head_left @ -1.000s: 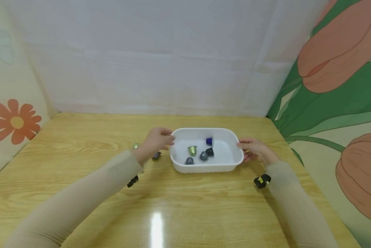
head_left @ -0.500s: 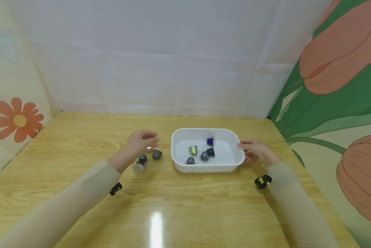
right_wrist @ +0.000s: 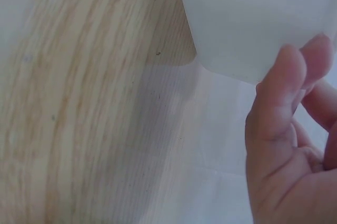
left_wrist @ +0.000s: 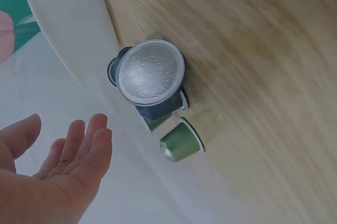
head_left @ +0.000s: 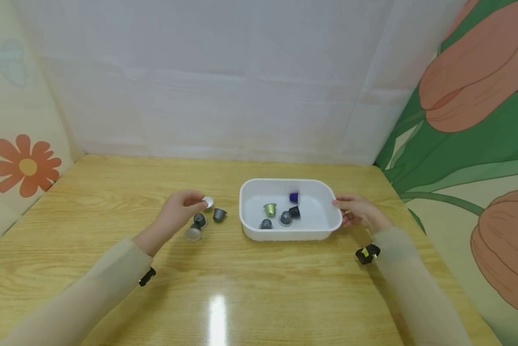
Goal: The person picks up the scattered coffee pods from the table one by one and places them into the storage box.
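Note:
At the right end of a white plastic tub (head_left: 289, 234), my right hand (head_left: 359, 211) holds the rim between thumb and fingers; in the right wrist view the fingers (right_wrist: 284, 82) overlap the tub's corner. My left hand (head_left: 178, 214) reaches over the loose coffee capsules left of the tub, fingertips beside a capsule with a pale lid (head_left: 208, 202). In the left wrist view its fingers (left_wrist: 79, 150) are extended with nothing between them, beside a green capsule (left_wrist: 180, 142) and a silver-lidded capsule (left_wrist: 151, 72). A dark grey capsule (head_left: 219, 215) and a black capsule (head_left: 200, 220) lie close by.
Several capsules lie inside the tub, among them a purple capsule (head_left: 294, 197), a green capsule (head_left: 270, 209) and a grey capsule (head_left: 285, 218). A pale cloth wall (head_left: 241, 96) rises behind the wooden table (head_left: 259, 288), and floral panels flank it.
My left hand has drawn back leftward from the tub's left end to the loose capsules, uncovering several of them. The right hand stays at the tub's right rim.

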The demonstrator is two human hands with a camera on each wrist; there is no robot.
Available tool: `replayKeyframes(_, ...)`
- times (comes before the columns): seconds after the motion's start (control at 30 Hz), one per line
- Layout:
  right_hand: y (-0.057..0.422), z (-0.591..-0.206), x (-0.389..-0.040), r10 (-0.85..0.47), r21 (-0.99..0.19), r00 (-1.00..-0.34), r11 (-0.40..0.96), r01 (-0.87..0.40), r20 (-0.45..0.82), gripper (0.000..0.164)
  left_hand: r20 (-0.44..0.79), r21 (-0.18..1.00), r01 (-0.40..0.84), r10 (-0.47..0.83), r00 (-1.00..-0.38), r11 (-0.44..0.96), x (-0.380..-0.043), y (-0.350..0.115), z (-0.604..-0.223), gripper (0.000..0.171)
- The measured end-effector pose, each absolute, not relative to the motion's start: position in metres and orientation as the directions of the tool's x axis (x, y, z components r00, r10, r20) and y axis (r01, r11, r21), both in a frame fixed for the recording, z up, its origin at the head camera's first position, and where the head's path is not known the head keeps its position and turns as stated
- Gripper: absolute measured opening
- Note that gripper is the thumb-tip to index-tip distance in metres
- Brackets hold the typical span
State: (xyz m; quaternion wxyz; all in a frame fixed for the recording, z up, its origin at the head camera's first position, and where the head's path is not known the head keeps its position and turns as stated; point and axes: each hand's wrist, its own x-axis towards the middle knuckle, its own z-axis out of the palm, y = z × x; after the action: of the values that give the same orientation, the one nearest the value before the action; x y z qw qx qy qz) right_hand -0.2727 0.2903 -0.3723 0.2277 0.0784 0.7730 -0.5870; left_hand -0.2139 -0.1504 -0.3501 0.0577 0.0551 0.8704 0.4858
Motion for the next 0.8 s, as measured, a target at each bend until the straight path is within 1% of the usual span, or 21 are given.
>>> replayKeyframes(0.33, 0.29, -0.371, -0.272, -0.155, -0.873, -0.882, 0.296, 0.388, -0.445, 0.058, -0.028, 0.836, 0.05, 0.135, -0.99, 0.546, -0.21, -0.158, -0.356, 0.043)
replayKeyframes(0.57, 0.29, -0.372, -0.273, -0.15, -0.87, -0.882, 0.303, 0.389, -0.446, 0.058, 0.018, 0.782, 0.091, 0.123, -0.992, 0.616, -0.205, -0.162, -0.361, 0.043)
replayKeyframes(0.67, 0.29, -0.372, -0.273, -0.144, -0.866, -0.882, 0.313, 0.389, -0.448, 0.057, 0.001, 0.757, 0.074, 0.113, -0.994, 0.649, -0.202, -0.163, -0.363, 0.047)
replayKeyframes(0.8, 0.29, -0.371, -0.273, -0.138, -0.863, -0.882, 0.318, 0.392, -0.451, 0.057, -0.061, 0.723, 0.039, 0.119, -0.991, 0.69, -0.198, -0.163, -0.367, 0.055)
